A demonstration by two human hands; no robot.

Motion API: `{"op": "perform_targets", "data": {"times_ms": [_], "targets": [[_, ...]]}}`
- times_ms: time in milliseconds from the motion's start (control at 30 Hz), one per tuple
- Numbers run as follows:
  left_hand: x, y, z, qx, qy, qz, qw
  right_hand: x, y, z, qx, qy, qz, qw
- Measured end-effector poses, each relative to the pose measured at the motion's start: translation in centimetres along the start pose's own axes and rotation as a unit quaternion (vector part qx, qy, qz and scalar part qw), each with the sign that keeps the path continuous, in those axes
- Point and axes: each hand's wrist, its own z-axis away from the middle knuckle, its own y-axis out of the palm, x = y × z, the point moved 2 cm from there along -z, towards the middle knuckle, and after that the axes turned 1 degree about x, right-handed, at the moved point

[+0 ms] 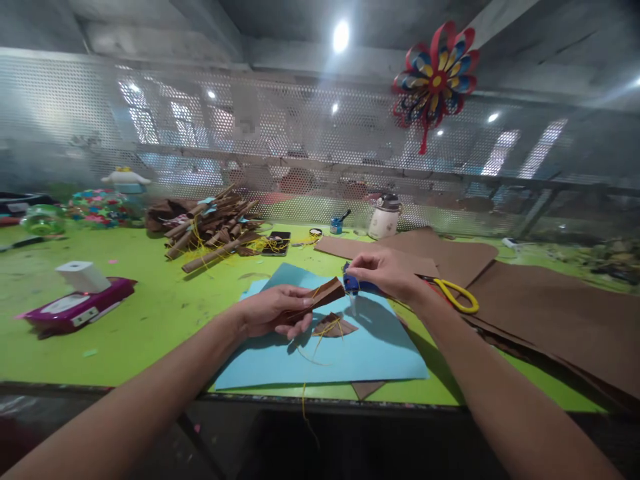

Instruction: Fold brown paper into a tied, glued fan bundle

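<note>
My left hand (273,310) is closed round a folded brown paper piece (320,297), held just above a light blue sheet (360,347) on the green table. My right hand (387,273) grips a blue glue gun (353,287), its white nozzle pointing down beside the tip of the brown piece. A small brown paper scrap (334,327) with yellow threads lies on the blue sheet under both hands.
Yellow-handled scissors (457,295) lie on large brown sheets (550,313) to the right. A pile of rolled brown sticks (215,230), a phone (277,242) and a white jar (384,217) stand farther back. A magenta device (75,303) sits left. A paper pinwheel (435,77) hangs on the mesh wall.
</note>
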Motion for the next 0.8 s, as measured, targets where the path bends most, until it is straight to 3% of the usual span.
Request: {"op": "perform_targets", "data": {"times_ms": [133, 267, 567, 800], "targets": [[0.1, -0.3, -0.3, -0.036, 0.018, 0.021, 0.999, 0.5, -0.1, 0.2, -0.015, -0.034, 0.026, 0.999], [0.1, -0.3, -0.4, -0.035, 0.031, 0.029, 0.998, 0.7, -0.1, 0.4, -0.020, -0.026, 0.018, 0.999], [0.0, 0.0, -0.3, -0.037, 0.026, 0.012, 0.999, -2.5, 0.3, -1.1, -0.064, -0.029, 0.057, 0.996], [0.1, -0.3, -0.5, -0.030, 0.021, 0.009, 0.999, -0.9, 0.6, -0.7, -0.112, -0.062, 0.068, 0.989]]}}
